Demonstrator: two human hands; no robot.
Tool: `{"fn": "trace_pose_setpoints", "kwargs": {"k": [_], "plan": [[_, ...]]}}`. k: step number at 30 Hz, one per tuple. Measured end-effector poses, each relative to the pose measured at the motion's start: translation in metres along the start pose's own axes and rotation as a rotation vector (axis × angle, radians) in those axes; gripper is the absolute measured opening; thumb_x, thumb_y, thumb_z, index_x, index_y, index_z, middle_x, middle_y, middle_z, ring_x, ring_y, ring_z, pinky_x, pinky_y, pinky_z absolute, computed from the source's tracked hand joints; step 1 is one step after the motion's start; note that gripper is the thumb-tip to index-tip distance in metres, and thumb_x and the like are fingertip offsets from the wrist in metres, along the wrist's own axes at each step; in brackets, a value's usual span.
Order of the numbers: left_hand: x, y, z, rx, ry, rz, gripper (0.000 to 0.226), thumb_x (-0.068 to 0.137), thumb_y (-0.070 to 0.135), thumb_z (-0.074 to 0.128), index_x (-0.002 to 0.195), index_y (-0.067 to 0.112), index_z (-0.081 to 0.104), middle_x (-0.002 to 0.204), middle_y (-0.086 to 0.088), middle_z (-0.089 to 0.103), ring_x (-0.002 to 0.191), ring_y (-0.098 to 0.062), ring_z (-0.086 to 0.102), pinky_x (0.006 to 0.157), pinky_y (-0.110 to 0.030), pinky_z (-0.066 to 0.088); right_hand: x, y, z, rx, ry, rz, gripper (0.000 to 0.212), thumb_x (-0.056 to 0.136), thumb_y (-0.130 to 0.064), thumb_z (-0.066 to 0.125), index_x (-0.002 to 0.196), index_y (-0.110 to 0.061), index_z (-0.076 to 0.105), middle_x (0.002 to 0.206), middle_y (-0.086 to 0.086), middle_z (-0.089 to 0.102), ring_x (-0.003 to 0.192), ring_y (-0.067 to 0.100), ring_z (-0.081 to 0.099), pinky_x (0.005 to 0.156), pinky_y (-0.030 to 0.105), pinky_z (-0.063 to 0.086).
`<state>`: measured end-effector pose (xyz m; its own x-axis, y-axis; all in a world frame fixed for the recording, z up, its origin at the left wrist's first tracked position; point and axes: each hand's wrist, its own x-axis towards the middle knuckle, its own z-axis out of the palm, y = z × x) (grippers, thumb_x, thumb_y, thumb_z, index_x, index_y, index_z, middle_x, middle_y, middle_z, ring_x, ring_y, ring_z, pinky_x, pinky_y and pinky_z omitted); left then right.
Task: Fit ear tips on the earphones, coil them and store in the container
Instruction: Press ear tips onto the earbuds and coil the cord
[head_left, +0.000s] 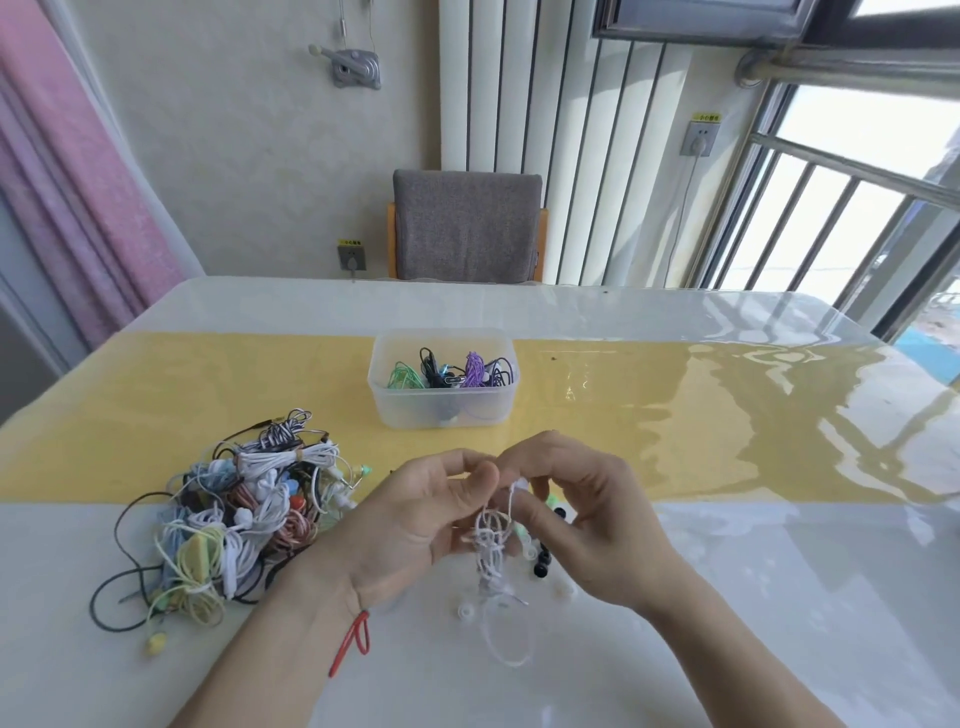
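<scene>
Both hands pinched on the thin white earphone cable (491, 540), held between them above the glossy white table (727, 623): left hand (415, 514), right hand (587, 519). Risk: slick cord slips, coil springs open, or snags the small round ear tips (543, 564) underneath. Clear plastic container (441, 410) sits beyond, part-filled.

Probably home: table (675, 322), curtain (78, 182).
</scene>
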<state>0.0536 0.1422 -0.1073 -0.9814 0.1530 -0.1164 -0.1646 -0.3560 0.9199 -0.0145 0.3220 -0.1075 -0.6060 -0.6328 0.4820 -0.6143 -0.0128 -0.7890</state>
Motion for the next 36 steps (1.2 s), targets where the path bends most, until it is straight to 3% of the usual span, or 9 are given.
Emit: {"fn": "trace_pose_setpoints", "kwargs": {"k": [2, 6, 8, 13, 16, 20, 25, 31, 36], "plan": [[0.0, -0.002, 0.0, 0.026, 0.066, 0.026, 0.068, 0.065, 0.041, 0.085, 0.107, -0.008, 0.062, 0.088, -0.023, 0.064, 0.065, -0.026, 0.062, 0.063, -0.029, 0.051, 0.0, 0.001, 0.001, -0.002, 0.037, 0.002, 0.018, 0.088, 0.002, 0.072, 0.096, -0.013, 0.077, 0.094, -0.004, 0.071, 0.086, 0.022, 0.065, 0.071, 0.03, 0.047], [0.0, -0.005, 0.0, 0.045, 0.134, 0.049, 0.028, 0.071, 0.022, 0.078, 0.09, 0.003, 0.075, 0.081, -0.018, 0.068, 0.056, -0.019, 0.058, 0.056, -0.026, 0.045, 0.0, 0.0, 0.001, 0.034, 0.072, 0.061, 0.02, 0.087, -0.005, 0.076, 0.104, -0.017, 0.076, 0.091, -0.004, 0.074, 0.079, 0.018, 0.068, 0.074, 0.029, 0.05], [0.0, -0.005, 0.003, 0.059, 0.167, 0.061, 0.029, 0.071, 0.018, 0.081, 0.093, 0.001, 0.073, 0.081, -0.018, 0.069, 0.055, -0.02, 0.057, 0.054, -0.027, 0.044, 0.001, -0.002, 0.001, 0.093, 0.103, 0.111, 0.024, 0.082, -0.008, 0.081, 0.104, -0.014, 0.074, 0.09, -0.002, 0.076, 0.075, 0.016, 0.068, 0.075, 0.029, 0.054], [0.002, 0.001, 0.005, -0.03, 0.27, 0.105, 0.025, 0.074, 0.01, 0.08, 0.093, 0.003, 0.066, 0.08, -0.017, 0.068, 0.056, -0.024, 0.057, 0.048, -0.025, 0.042, 0.003, -0.004, -0.011, 0.119, 0.171, 0.123, 0.021, 0.067, -0.021, 0.09, 0.081, -0.015, 0.076, 0.079, 0.005, 0.075, 0.07, 0.028, 0.07, 0.069, 0.041, 0.059], [0.001, 0.001, 0.007, 0.062, 0.31, 0.155, 0.025, 0.076, 0.017, 0.079, 0.094, 0.005, 0.066, 0.084, -0.018, 0.07, 0.061, -0.027, 0.059, 0.05, -0.026, 0.041, 0.003, -0.002, -0.011, 0.006, 0.121, 0.091, 0.012, 0.072, -0.023, 0.086, 0.083, -0.022, 0.081, 0.084, -0.004, 0.075, 0.073, 0.02, 0.072, 0.07, 0.032, 0.058], [0.0, -0.004, 0.014, 0.207, 0.364, 0.21, 0.014, 0.085, 0.013, 0.07, 0.095, 0.005, 0.064, 0.081, -0.013, 0.072, 0.067, -0.026, 0.065, 0.052, -0.029, 0.042, 0.001, -0.001, -0.008, -0.072, 0.062, 0.134, 0.017, 0.086, -0.008, 0.077, 0.096, -0.022, 0.082, 0.092, -0.008, 0.074, 0.088, 0.014, 0.072, 0.076, 0.017, 0.053], [-0.002, -0.007, 0.015, 0.368, 0.359, 0.288, 0.021, 0.08, 0.023, 0.074, 0.1, 0.017, 0.075, 0.082, -0.005, 0.075, 0.072, -0.021, 0.072, 0.057, -0.02, 0.045, 0.001, -0.004, -0.009, 0.002, 0.128, 0.275, 0.008, 0.08, -0.01, 0.083, 0.08, -0.016, 0.077, 0.077, -0.004, 0.077, 0.072, 0.014, 0.074, 0.071, 0.03, 0.059], [-0.002, -0.005, 0.016, 0.352, 0.415, 0.341, 0.024, 0.073, 0.026, 0.077, 0.095, 0.015, 0.076, 0.075, -0.007, 0.074, 0.066, -0.015, 0.067, 0.059, -0.015, 0.045, 0.004, -0.011, -0.012, -0.009, 0.143, 0.274, 0.012, 0.077, -0.019, 0.085, 0.077, -0.017, 0.073, 0.077, -0.002, 0.076, 0.072, 0.016, 0.072, 0.072, 0.029, 0.059], [-0.003, -0.004, 0.012, 0.293, 0.429, 0.293, 0.022, 0.074, 0.015, 0.075, 0.096, 0.014, 0.076, 0.078, -0.008, 0.075, 0.068, -0.014, 0.068, 0.059, -0.018, 0.046, 0.007, 0.004, -0.045, -0.328, 0.123, 0.373, 0.012, 0.085, -0.018, 0.078, 0.081, -0.027, 0.073, 0.077, -0.015, 0.074, 0.072, 0.002, 0.069, 0.066, 0.018, 0.053]]}}
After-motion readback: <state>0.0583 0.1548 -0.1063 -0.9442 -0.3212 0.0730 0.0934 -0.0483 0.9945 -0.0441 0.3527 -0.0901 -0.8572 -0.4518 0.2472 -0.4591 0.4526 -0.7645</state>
